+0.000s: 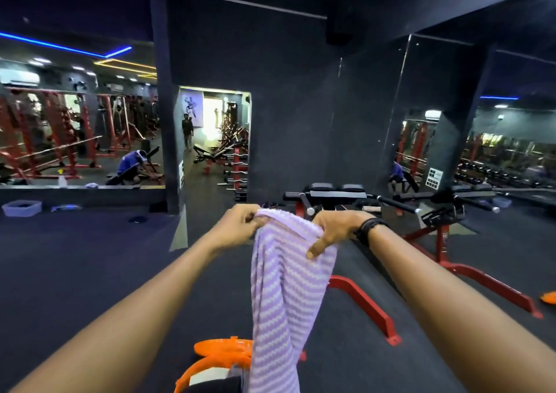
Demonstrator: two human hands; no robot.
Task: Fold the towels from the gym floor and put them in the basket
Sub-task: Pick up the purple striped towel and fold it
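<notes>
A purple and white striped towel (pixel 285 296) hangs down in front of me, held up by its top edge. My left hand (pixel 237 227) pinches the upper left corner. My right hand (pixel 334 231) grips the upper right part, thumb pressed on the front of the cloth. Below the towel, at the bottom of the view, sits an orange basket (pixel 210 365) with folded cloth inside; the towel's lower end hides part of it. An orange lid-like piece (pixel 222 346) lies just behind the basket.
A red-framed exercise bench (pixel 361 299) with black pads stands right behind the towel, its legs spreading over the dark floor to the right. A white tub (pixel 21 208) and a dark cloth (pixel 137 219) lie on the floor far left. Mirrors line the walls.
</notes>
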